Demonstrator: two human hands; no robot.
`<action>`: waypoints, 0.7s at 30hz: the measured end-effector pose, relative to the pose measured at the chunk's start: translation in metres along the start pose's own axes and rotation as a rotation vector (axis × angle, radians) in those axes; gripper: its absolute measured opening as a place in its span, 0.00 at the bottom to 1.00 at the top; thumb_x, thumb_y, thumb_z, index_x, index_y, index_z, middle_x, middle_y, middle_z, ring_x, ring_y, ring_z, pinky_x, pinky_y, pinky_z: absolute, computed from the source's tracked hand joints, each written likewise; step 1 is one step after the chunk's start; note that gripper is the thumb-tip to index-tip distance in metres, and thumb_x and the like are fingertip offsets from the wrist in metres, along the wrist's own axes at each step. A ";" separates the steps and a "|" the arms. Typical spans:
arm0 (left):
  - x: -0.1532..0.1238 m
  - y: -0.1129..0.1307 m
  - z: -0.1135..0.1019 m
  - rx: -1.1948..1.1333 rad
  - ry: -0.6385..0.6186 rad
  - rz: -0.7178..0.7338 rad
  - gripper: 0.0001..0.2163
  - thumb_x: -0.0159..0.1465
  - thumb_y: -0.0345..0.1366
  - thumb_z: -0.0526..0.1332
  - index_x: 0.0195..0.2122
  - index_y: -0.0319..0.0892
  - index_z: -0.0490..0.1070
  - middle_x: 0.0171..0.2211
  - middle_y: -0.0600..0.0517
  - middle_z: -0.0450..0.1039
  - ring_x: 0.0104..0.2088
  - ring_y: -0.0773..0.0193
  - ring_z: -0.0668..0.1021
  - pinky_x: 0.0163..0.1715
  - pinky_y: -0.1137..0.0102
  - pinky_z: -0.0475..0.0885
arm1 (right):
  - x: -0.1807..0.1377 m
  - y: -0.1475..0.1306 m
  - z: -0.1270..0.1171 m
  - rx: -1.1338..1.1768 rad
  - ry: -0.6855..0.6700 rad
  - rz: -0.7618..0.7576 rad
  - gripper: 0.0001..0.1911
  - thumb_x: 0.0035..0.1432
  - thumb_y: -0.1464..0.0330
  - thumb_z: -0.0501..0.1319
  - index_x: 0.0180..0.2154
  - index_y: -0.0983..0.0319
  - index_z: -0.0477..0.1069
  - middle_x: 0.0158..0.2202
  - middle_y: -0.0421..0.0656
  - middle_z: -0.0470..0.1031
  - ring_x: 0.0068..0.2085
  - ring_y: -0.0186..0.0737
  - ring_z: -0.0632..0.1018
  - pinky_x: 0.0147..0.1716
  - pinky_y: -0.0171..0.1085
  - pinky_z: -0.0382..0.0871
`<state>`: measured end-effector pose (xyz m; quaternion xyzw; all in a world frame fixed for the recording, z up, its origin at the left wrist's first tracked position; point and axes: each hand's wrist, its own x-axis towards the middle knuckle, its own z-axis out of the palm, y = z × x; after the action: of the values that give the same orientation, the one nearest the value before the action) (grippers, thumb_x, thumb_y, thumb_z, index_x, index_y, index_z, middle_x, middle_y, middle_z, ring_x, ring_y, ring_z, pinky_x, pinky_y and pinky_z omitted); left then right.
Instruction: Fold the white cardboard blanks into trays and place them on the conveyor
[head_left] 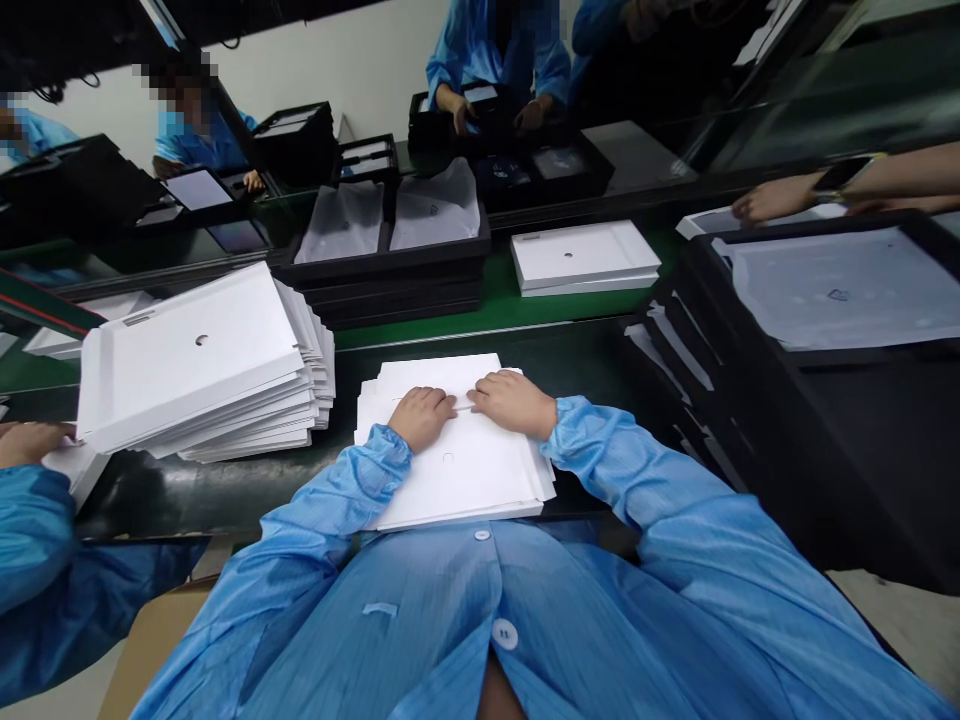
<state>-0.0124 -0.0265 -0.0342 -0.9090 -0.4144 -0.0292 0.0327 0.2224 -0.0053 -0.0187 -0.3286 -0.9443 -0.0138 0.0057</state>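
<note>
In front of my body lies a small pile of white cardboard blanks (465,475), die-cut, with a small round cut mark on the top one. My left hand (422,418) rests on the top blank with its fingers curled at a crease across the middle. Just to its right, my right hand (514,402) grips the same crease, fingertips bent over a raised fold. The two hands are a short gap apart. The undersides of the fingers are hidden.
A tall stack of folded white cardboard trays (191,345) stands left. Two white trays (585,252) lie on the green belt (517,312). Black trays with bagged items (390,265) stand behind; more black trays (847,390) rise at right. Co-workers' hands (776,200) reach in from both sides.
</note>
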 end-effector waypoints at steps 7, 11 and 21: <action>-0.007 0.000 0.001 0.019 0.069 -0.019 0.16 0.73 0.41 0.52 0.55 0.42 0.73 0.52 0.41 0.73 0.52 0.51 0.73 0.50 0.57 0.66 | -0.020 0.011 0.010 -0.062 0.079 -0.012 0.17 0.72 0.66 0.51 0.52 0.65 0.73 0.44 0.51 0.76 0.47 0.47 0.72 0.44 0.43 0.58; -0.007 0.002 0.001 -0.020 0.051 -0.026 0.17 0.72 0.39 0.52 0.57 0.42 0.72 0.49 0.41 0.74 0.50 0.52 0.74 0.49 0.56 0.67 | -0.018 0.006 0.014 -0.094 0.095 -0.009 0.17 0.72 0.68 0.49 0.49 0.68 0.74 0.43 0.52 0.76 0.46 0.48 0.72 0.44 0.44 0.58; -0.007 0.003 0.002 -0.036 0.067 -0.023 0.16 0.73 0.39 0.52 0.55 0.41 0.73 0.48 0.41 0.74 0.49 0.52 0.74 0.48 0.57 0.66 | -0.012 0.008 0.013 -0.004 0.038 -0.014 0.17 0.71 0.71 0.50 0.44 0.68 0.77 0.41 0.51 0.77 0.44 0.43 0.73 0.44 0.42 0.60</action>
<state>-0.0145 -0.0333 -0.0372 -0.9031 -0.4230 -0.0673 0.0299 0.2370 -0.0063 -0.0322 -0.3218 -0.9463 -0.0219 0.0230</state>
